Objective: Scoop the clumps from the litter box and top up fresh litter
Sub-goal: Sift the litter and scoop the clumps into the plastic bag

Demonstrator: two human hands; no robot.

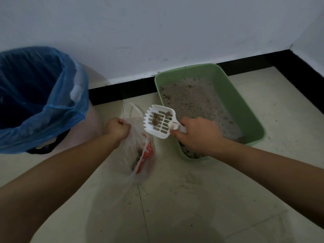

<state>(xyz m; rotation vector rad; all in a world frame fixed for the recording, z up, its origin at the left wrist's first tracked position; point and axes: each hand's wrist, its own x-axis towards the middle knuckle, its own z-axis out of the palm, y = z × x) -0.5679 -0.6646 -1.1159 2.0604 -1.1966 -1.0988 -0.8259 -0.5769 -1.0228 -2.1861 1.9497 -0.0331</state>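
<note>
A green litter box (233, 95) stands on the floor against the wall, filled with grey litter (191, 99). My right hand (198, 134) grips the handle of a white slotted scoop (157, 121), held just left of the box's near corner. A few brown clumps (157, 118) lie on the scoop's blade. My left hand (117, 128) is closed on the rim of a clear plastic bag (138, 155) that hangs open beside and below the scoop. Inside the bag I see dark clumps and something red.
A bin lined with a blue plastic bag (35, 95) stands at the left by the wall. A black skirting strip (126, 90) runs along the wall base and turns the corner at right. Pale floor tiles (201, 199) carry scattered litter grains.
</note>
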